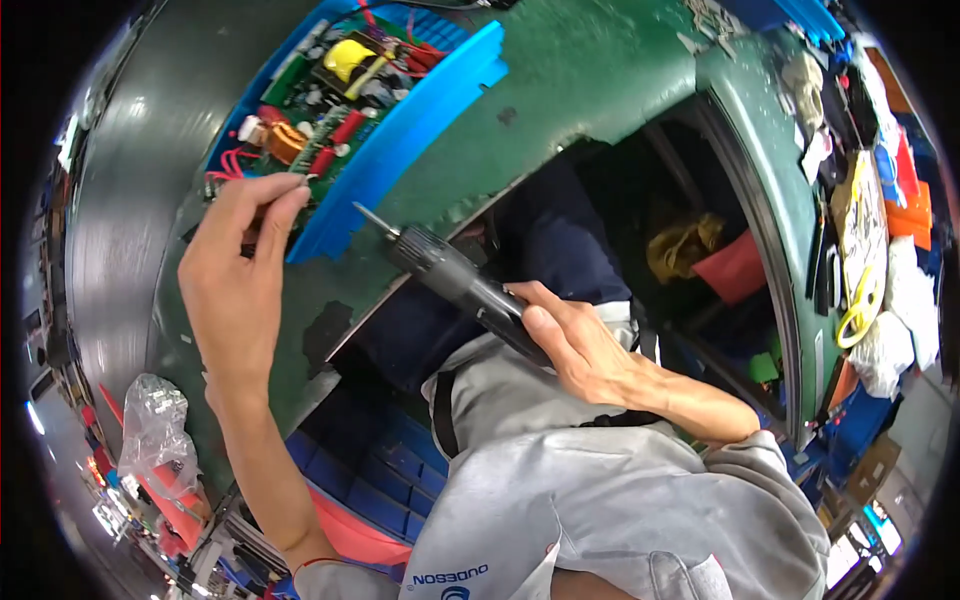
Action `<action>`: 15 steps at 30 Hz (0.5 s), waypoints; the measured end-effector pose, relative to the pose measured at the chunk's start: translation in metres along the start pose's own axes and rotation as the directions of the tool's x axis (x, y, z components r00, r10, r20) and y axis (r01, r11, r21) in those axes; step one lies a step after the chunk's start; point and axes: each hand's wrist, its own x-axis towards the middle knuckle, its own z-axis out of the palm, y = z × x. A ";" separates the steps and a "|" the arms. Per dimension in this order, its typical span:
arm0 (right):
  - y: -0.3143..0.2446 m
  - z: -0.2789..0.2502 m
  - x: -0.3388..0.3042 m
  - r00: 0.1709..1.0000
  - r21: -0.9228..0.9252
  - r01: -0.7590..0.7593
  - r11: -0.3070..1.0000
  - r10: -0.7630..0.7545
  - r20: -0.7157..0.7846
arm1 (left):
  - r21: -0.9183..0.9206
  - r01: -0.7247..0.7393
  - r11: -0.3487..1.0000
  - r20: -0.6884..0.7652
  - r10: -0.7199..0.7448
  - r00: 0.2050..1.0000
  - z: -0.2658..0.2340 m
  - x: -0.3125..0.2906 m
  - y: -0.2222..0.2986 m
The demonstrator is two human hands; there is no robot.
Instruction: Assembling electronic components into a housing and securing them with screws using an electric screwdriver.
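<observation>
A blue open casing (420, 130) lies on the green worktop, with a green circuit board inside. On the board sit a yellow-topped transformer (350, 60), a copper-wound coil (285, 143) and red cylindrical parts (347, 127). At the casing's near left end, my left hand (240, 235) has its thumb and forefinger pinched together over the board's edge; what they hold, if anything, is too small to make out. My right hand (570, 335) is wrapped round a black electric screwdriver (455, 275). Its bit points up and left toward the casing without touching it.
The green worktop (600, 60) has a cut-out before my lap. To the right lie yellow-handled scissors (862, 308), white bundles and an orange bin (912, 212). A clear plastic bag (155, 430) is at the lower left, beside a grey metal surface (125, 230).
</observation>
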 end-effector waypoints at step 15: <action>0.009 -0.001 0.007 0.996 0.128 -0.046 0.991 0.037 0.077 | 0.465 -0.365 0.807 0.131 0.345 0.930 0.012 0.017 -0.002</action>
